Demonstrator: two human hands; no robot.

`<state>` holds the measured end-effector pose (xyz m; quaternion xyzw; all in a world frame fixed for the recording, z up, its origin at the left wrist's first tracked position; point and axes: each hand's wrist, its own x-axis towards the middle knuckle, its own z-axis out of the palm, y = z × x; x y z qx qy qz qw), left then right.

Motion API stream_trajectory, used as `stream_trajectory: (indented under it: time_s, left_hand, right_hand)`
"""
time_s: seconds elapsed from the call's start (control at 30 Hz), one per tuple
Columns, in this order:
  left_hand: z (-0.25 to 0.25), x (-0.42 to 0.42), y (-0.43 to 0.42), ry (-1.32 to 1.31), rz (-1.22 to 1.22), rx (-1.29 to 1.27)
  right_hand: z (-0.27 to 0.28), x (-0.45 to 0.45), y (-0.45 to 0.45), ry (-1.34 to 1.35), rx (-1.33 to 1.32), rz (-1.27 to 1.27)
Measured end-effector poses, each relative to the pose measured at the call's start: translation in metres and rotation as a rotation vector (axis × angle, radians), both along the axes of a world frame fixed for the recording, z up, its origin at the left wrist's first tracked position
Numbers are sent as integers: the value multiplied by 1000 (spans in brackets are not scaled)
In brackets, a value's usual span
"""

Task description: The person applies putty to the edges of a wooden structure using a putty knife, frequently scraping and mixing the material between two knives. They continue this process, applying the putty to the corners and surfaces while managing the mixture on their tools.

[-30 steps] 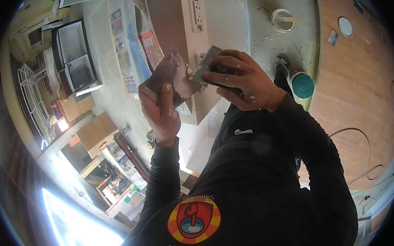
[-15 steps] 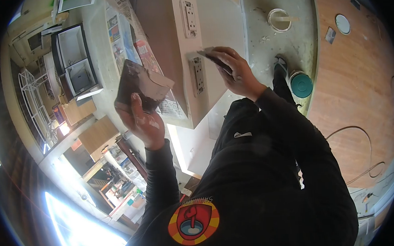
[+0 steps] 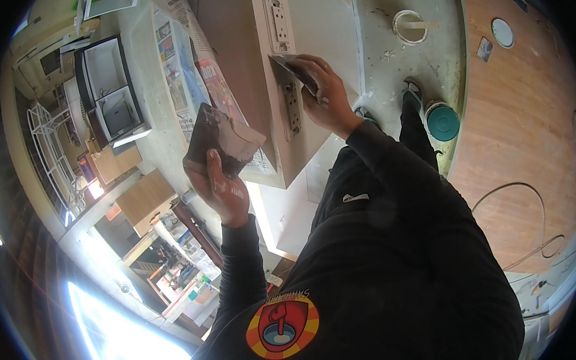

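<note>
My left hand (image 3: pixel 225 191) is closed round a dark flat filler board (image 3: pixel 202 133), its thumb lying on top. A thick layer of pale putty (image 3: pixel 242 142) covers the right part of the board. In my right hand (image 3: pixel 331 99) is a dark flat scraper (image 3: pixel 290 68), gripped between thumb and fingers. Its edge is at the narrow pale face of a cabinet panel (image 3: pixel 267 73), between two sockets; whether it touches is unclear. The upper socket (image 3: pixel 279 25) is uncovered, and the lower socket (image 3: pixel 292 111) is just below the scraper.
Newspaper (image 3: pixel 212 79) covers the surface left of the panel. On the floor stand a white bucket (image 3: pixel 398 36) with a stick and a teal-lidded bucket (image 3: pixel 442 121). A large wooden board (image 3: pixel 525 115) lies at right, with a cable (image 3: pixel 542 209) on it.
My right hand has moved left and slightly up, bringing the scraper to the panel face between the sockets. My left hand with the filler board has shifted right and a little down.
</note>
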<state>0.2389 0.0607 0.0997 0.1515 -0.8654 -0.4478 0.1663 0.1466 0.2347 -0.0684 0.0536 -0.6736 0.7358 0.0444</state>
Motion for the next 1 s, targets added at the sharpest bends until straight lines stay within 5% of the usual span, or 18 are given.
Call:
stream_trajectory:
  time_s: [0.17, 0.23, 0.33, 0.57, 1.0]
  left_hand:
    - [0, -4, 5, 27, -134, -185]
    - [4, -8, 18, 37, 89, 151]
    - [6, -9, 13, 23, 58, 243]
    - [3, -13, 20, 31, 50, 282]
    - [6, -5, 19, -28, 63, 157]
  right_hand:
    - [1, -2, -9, -18, -32, -37]
    - [7, 0, -10, -10, -4, -78]
    - [6, 6, -10, -8, 35, -66]
    - [-12, 7, 31, 39, -15, 151]
    - [-32, -2, 8, 61, 56, -36]
